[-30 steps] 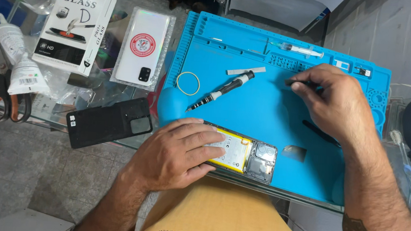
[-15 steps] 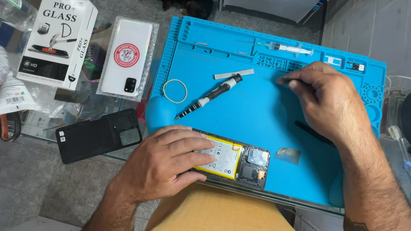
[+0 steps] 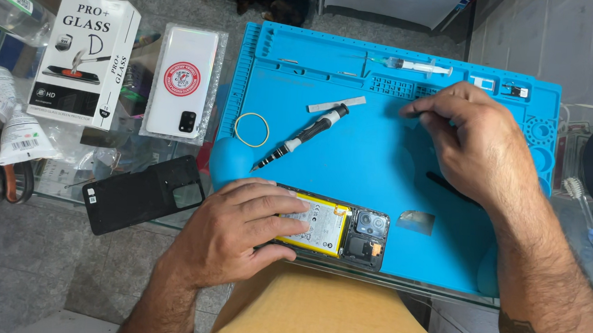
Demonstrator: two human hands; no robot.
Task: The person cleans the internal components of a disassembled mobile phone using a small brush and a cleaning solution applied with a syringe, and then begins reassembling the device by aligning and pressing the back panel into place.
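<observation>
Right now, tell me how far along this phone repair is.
Done: the black back cover is off and lies beside the blue mat; the opened phone shows its yellow battery and camera module. In hand: the left hand pins the phone, while the right hand pinches something small and dark at the mat's compartments. Left: the phone is open, the screwdriver and syringe lie untouched.

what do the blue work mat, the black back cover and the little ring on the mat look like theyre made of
Blue work mat: probably silicone or soft rubber; matte, with moulded compartments and ridges along the top edge.
Black rectangular back cover with a camera cutout: looks like hard plastic with a dull, lightly textured finish.
Thin yellow ring: most likely a rubber band, thin and slightly uneven in its loop; it could be something else.
</observation>
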